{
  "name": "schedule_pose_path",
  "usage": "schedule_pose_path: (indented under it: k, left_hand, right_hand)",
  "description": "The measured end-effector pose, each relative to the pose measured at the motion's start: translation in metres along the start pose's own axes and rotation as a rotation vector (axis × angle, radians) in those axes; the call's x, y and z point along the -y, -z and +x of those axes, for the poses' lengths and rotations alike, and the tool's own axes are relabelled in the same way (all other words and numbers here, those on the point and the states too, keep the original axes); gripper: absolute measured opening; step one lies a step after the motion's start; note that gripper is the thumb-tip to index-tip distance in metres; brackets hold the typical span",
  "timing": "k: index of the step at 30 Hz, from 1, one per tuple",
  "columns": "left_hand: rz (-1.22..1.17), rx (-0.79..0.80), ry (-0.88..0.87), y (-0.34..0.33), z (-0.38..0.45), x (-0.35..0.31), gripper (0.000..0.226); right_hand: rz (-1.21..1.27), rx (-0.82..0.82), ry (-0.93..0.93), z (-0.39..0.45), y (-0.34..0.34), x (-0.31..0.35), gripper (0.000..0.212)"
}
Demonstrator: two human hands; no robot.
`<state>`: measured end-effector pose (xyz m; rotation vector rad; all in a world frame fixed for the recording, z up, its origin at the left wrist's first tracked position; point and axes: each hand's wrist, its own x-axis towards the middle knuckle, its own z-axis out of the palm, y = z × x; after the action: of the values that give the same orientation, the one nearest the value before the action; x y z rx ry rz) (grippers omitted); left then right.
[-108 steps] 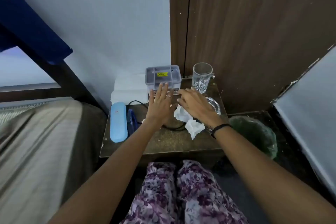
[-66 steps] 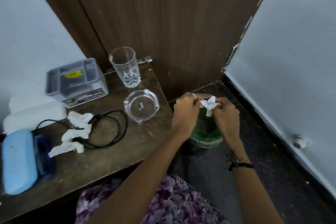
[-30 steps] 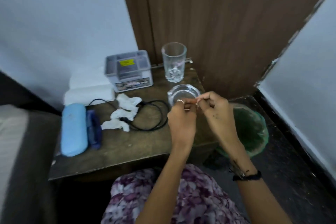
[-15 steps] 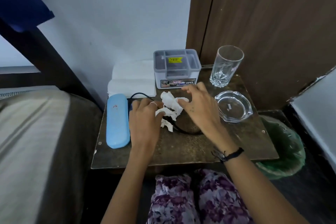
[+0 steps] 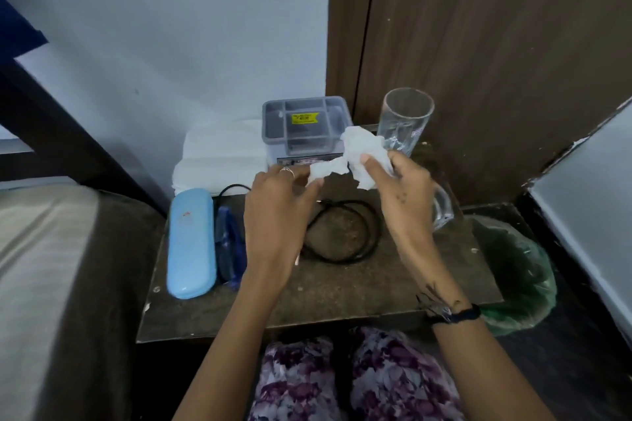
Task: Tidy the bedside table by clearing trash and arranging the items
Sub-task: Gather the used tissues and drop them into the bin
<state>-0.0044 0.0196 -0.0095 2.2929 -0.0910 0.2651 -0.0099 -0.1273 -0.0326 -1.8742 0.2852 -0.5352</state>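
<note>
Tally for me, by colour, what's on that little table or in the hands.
White: 2, crumpled tissue, folded cloth
Blue: 2, light blue case, dark blue item
Clear glass: 2, tumbler, ashtray
Grey: 1, organiser box
Black: 1, cable
Total: 8

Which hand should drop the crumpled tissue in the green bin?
Probably the right hand: it grips most of the tissue, and the green bin sits on its side of the table.

Dim, soft indoor light, brightest on wall (image 5: 178, 44) toward 11 o'clock. Deep shadow at 6–7 o'clock under table (image 5: 307, 314). Slight motion blur overall; wide-angle bending at frame edges.
</note>
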Motion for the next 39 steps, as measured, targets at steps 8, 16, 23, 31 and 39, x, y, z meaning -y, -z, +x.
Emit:
schedule_pose_path:
  k: [8, 16, 23, 31, 39]
  left_hand:
    - [-0.04, 0.256, -0.072, -0.105, -0.03, -0.103, 0.023]
    - [0.251, 0.585, -0.344, -0.259, -0.076, -0.164, 0.016]
    - [0.417, 0.743, -0.266, -0.341, -0.069, -0.15, 0.027]
    - [0.163, 0.807, -0.082, -0.345, -0.079, -0.148, 0.026]
    - [-0.216, 0.508, -0.01, -0.247, -0.08, -0.158, 0.013]
  right_hand:
    - [-0.133, -0.378, -0.194, -0.008, 0.137, -0.053, 0.04]
    - [-0.33, -0.452, -0.519, -0.012, 0.228, -0.176, 0.021]
    - [-0.38, -0.277, -0.713, 0.012, 0.244, -0.234, 0.028]
    - [-0.263, -0.342, -0.625, 0.011, 0.24, -0.228, 0.022]
    - [-0.055, -0.308, -0.297, 0.0, 0.205, -0.138, 0.017]
